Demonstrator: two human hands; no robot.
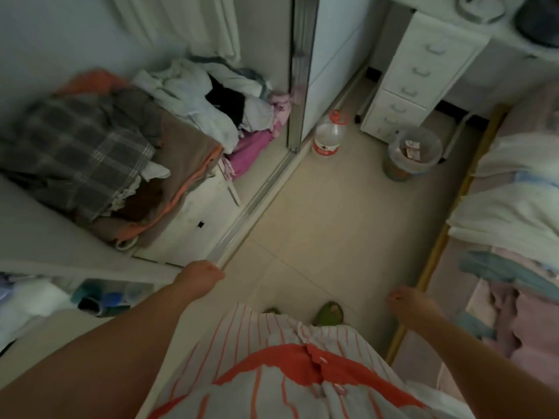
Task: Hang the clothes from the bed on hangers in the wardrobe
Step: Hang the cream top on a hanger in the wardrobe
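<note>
Your 2 hands hold nothing: the left hand (201, 275) has its fingers curled into a loose fist near the wardrobe (181, 234) track, and the right hand (406, 302) has its fingers loosely curled beside the bed (429, 267) edge. The clothes (508, 213) lie heaped on the bed to your right. Turn there, lift 1 garment by its shoulders, then fetch a hanger; none shows here.
</note>
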